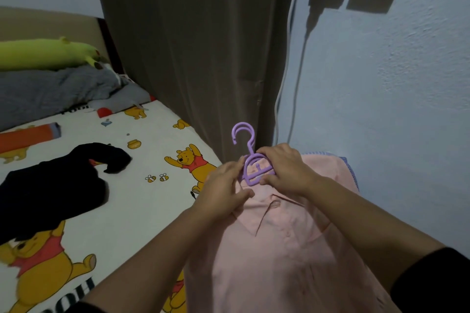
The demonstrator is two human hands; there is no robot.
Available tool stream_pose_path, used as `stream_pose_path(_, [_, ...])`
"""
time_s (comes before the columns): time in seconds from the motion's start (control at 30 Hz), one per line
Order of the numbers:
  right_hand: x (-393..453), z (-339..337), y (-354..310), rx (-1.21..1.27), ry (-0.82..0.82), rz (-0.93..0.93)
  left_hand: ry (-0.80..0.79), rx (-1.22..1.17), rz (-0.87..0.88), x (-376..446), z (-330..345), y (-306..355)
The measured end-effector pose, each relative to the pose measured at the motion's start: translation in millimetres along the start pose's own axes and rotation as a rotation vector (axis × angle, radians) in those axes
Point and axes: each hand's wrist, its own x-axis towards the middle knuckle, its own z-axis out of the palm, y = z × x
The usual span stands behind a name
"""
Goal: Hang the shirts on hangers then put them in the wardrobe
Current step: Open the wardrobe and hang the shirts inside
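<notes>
Both hands grip the purple hanger (pixel 250 168) at the pink shirt (pixel 279 249) collar, left hand (pixel 223 190) and right hand (pixel 284 168) probably seating it inside the neck.

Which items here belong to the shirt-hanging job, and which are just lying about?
Job: pink shirt, purple hanger, left hand, right hand, black garment.
Lying about: green plush, grey blanket, curtain, cable, bedsheet.
</notes>
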Motion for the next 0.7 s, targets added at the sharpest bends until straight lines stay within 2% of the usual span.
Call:
stream_pose_path(0.07, [-1.7, -2.6, -0.9, -0.001, 0.002, 0.005, 0.023, 0.057, -0.005, -15.9, -1.6, 0.5])
stream_pose_path(0.13, [-2.7, -5.4, -1.4, -0.007, 0.002, 0.003, -0.031, 0.1, -0.02, -27.5, -0.5, -1.1])
stream_pose_path(0.27, [-6.1, -8.9, -1.4, -0.008, 0.009, 0.015, -0.118, 0.335, -0.064, -34.8, 4.5, -9.8])
stream_pose_path(0.47, [-16.9, -19.5, -3.2, -0.049, -0.004, 0.025, -0.088, 0.457, -0.112, -44.7, 9.0, -10.6])
stream_pose_path(0.7, [-31.6, -26.9, -3.0, 0.023, 0.08, 0.052, 0.032, 0.425, -0.128, -48.5, 21.1, -1.2])
